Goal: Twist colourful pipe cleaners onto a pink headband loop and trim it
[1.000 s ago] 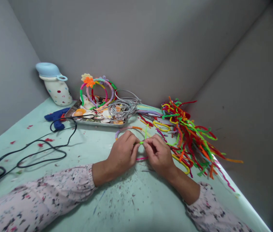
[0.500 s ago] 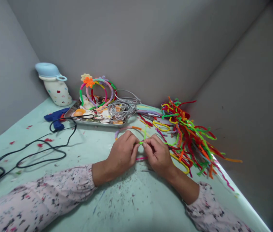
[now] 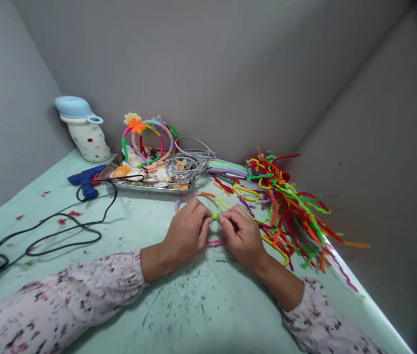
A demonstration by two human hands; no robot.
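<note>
A bright green pipe cleaner point(image 3: 221, 202) runs between my two hands, with one end sticking up above the fingertips. My left hand point(image 3: 187, 234) is closed in a pinch on it from the left. From the right, my right hand point(image 3: 243, 236) pinches it too, thumb against forefinger. The green piece is bunched where the fingertips nearly meet. Beneath and behind the hands lies a ring wrapped in several colours point(image 3: 206, 194), partly hidden by them; a pink stretch shows below.
To the right lies a heap of pipe cleaners point(image 3: 289, 206) with yellow-handled scissors point(image 3: 246, 192). Behind are a metal tray point(image 3: 153, 189), a coil of grey wire point(image 3: 190, 164) and decorated hoops point(image 3: 149, 121). At left are a blue glue gun point(image 3: 86, 179), a black cord point(image 3: 64, 216) and a bottle point(image 3: 86, 137).
Both hands stay in nearly the same place. The fingertips have parted slightly, and more of the green pipe cleaner shows between them.
</note>
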